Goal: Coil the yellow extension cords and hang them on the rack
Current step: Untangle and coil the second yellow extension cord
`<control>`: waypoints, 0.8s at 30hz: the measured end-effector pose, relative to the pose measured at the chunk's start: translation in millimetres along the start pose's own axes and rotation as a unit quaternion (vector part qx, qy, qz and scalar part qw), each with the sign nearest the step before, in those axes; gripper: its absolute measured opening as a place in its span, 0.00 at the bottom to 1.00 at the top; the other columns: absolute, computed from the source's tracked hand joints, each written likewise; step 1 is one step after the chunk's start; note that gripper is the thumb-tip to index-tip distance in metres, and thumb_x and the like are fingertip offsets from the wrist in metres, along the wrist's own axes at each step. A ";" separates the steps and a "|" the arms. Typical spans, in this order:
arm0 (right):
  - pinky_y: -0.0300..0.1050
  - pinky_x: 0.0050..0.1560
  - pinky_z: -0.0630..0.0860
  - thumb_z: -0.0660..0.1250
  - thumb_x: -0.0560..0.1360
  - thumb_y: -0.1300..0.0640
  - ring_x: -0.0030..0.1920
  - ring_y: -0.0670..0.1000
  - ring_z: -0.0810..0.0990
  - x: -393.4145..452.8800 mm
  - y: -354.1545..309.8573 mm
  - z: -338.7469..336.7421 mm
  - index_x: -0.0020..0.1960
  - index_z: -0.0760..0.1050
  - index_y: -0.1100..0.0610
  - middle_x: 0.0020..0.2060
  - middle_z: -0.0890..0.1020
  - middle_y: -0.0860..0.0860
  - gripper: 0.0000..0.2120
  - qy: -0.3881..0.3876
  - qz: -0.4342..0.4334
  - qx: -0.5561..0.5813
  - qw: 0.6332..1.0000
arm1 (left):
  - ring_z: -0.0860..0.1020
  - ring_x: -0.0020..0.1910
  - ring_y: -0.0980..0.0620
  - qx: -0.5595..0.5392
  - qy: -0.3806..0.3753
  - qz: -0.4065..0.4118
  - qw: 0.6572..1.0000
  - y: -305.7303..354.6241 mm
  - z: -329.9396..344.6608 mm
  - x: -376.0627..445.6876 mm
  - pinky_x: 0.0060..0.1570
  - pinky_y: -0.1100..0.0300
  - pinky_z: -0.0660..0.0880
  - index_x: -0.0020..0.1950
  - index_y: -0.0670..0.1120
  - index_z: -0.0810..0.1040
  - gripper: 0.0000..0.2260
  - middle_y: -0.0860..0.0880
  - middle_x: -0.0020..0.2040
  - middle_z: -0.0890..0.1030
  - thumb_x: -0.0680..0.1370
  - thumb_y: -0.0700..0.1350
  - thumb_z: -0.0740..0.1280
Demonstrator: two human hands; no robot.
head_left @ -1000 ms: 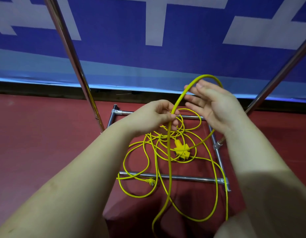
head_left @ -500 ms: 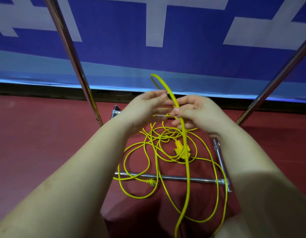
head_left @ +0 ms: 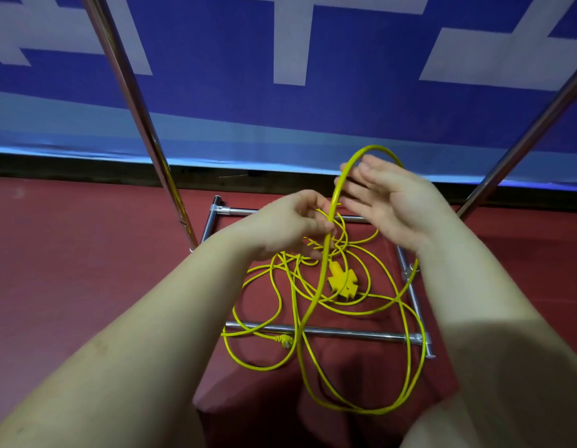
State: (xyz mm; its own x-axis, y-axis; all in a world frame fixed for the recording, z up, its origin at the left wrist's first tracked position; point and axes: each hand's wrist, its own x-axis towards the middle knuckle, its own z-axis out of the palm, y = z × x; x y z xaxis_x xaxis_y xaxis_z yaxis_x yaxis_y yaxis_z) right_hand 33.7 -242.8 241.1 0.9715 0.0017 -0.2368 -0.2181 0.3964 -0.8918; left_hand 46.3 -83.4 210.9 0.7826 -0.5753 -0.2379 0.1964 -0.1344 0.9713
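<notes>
We see the left hand (head_left: 290,226) pinching a thin yellow extension cord (head_left: 316,299) between curled fingers (head_left: 316,221) and thumb, above the red floor (head_left: 86,270). From that pinch the cord rises in a loop that arches over the right hand (head_left: 397,205), whose fingers are straight, lying close together and pointing to the left, with the loop running behind them. We cannot tell whether the right palm touches the cord.

Below the hands, most of the cord lies in loose, tangled loops on the floor, inside and across the base of a shiny chrome tube rack (head_left: 329,331). A yellow cross-shaped socket block (head_left: 340,281) sits among the loops near the middle of the base, and a small yellow plug (head_left: 285,340) lies just in front of the near crossbar. One strand hangs from the pinch down to a wide loop near our legs. Two slanted rack poles rise left and right, against a blue banner with white shapes (head_left: 280,101).
</notes>
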 end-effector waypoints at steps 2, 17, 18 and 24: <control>0.51 0.57 0.75 0.63 0.77 0.61 0.58 0.54 0.78 0.7 4.8 -2.6 0.72 0.63 0.58 0.53 0.80 0.51 0.24 0.001 0.035 -0.156 0.987 | 0.79 0.31 0.59 -0.048 0.047 0.021 0.997 3.5 0.2 0.3 0.35 0.57 0.81 0.47 0.44 0.70 0.06 0.48 0.37 0.76 0.79 0.33 0.60; 0.38 0.29 0.78 0.61 0.77 0.65 0.30 0.44 0.82 -1.1 9.6 3.0 0.47 0.74 0.61 0.38 0.79 0.54 0.04 -0.019 0.063 -0.131 0.989 | 0.80 0.46 0.52 -0.078 0.062 -0.030 0.995 5.8 -7.6 1.4 0.51 0.55 0.75 0.54 0.48 0.75 0.05 0.48 0.50 0.80 0.80 0.45 0.62; 0.38 0.29 0.78 0.61 0.78 0.65 0.30 0.45 0.82 0.9 9.8 3.0 0.47 0.74 0.61 0.38 0.79 0.54 0.04 0.013 0.058 -0.077 0.995 | 0.79 0.48 0.52 -0.027 0.011 -0.051 0.998 3.2 -4.4 0.0 0.52 0.56 0.74 0.54 0.49 0.75 0.05 0.48 0.51 0.80 0.80 0.45 0.62; 0.39 0.34 0.81 0.55 0.79 0.68 0.32 0.48 0.84 5.9 5.5 3.7 0.47 0.71 0.63 0.41 0.79 0.56 0.07 0.043 0.028 0.082 0.995 | 0.77 0.55 0.48 0.064 -0.143 -0.077 0.985 -10.4 11.4 -0.4 0.58 0.55 0.71 0.53 0.48 0.75 0.05 0.48 0.51 0.81 0.78 0.40 0.65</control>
State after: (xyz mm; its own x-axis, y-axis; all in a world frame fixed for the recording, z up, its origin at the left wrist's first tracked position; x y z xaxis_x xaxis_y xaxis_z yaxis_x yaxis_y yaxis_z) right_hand 38.6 -237.2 236.2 0.9456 -0.0472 -0.3220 -0.2465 0.5421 -0.8033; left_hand 37.2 -90.9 201.0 0.5469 -0.7416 -0.3886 0.2097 -0.3280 0.9211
